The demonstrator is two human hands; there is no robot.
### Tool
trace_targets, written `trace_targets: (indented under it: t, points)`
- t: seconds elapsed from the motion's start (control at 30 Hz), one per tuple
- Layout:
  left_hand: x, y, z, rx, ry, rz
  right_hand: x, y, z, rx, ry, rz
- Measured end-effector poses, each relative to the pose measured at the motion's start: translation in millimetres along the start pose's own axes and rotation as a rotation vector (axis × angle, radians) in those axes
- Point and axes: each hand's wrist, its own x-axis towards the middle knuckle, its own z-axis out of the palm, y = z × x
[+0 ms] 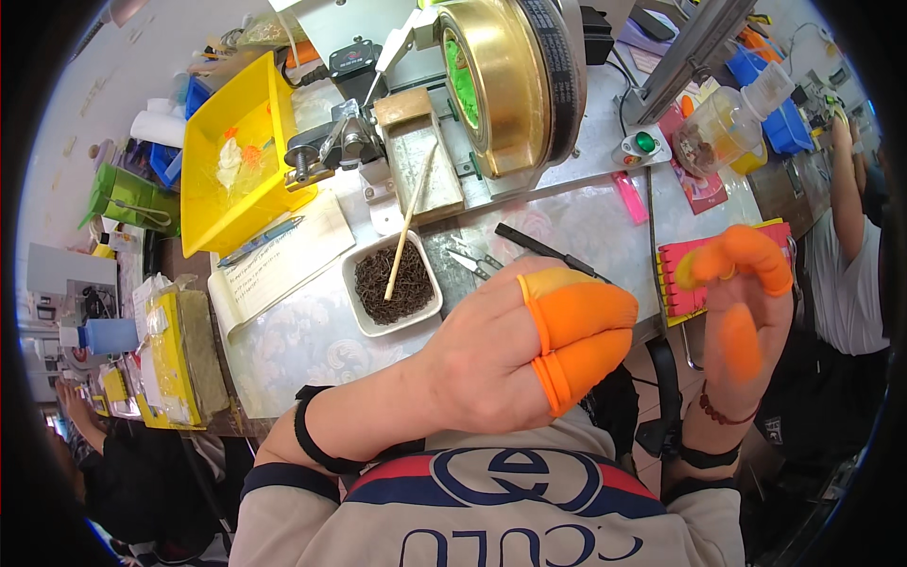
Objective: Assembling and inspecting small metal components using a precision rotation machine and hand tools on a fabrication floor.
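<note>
My left hand (482, 354) is raised in front of my chest, with orange covers (581, 317) on its fingers. Those fingers are bent and pressed together, and whatever they may hold is hidden. To its right my right hand (751, 302) is lifted with orange covers on the thumb and fingers; the fingers curl, apart from the thumb, and I see nothing held. Beside my left hand a square white bowl (436, 312) holds many thin dark pieces (373, 279). A wooden stick (413, 222) leans from the bowl onto a metal tray (444, 194). Tweezers (472, 265) lie nearby.
A gold wheel (510, 76) with a black belt stands at the back. At left are a yellow bin (203, 213) and a paper notebook (274, 274). A black bar (539, 248) lies mid-table. Behind my right hand is a red pad (673, 283); a plastic cup (718, 128) stands beyond.
</note>
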Motion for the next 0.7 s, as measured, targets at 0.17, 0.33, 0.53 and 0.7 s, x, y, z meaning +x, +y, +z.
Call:
trace_targets:
  t: [0.17,0.33,0.53,0.7]
  points:
    - [0.2,-1.4,1.1,-0.043,-0.030,-0.028,-3.5,-9.8,-4.5,0.065,-0.013,0.111]
    - [-5.2,4.4,1.0,-0.150,-0.195,-0.207,12.4,-5.7,-5.2,0.469,0.111,0.097]
    - [-15.8,5.5,10.7,-0.253,-0.291,-0.370,27.6,-22.4,-4.9,0.812,0.085,0.138]
    - [-20.0,4.8,16.9,-0.296,-0.262,-0.415,33.3,-27.7,1.2,0.853,-0.039,0.184]
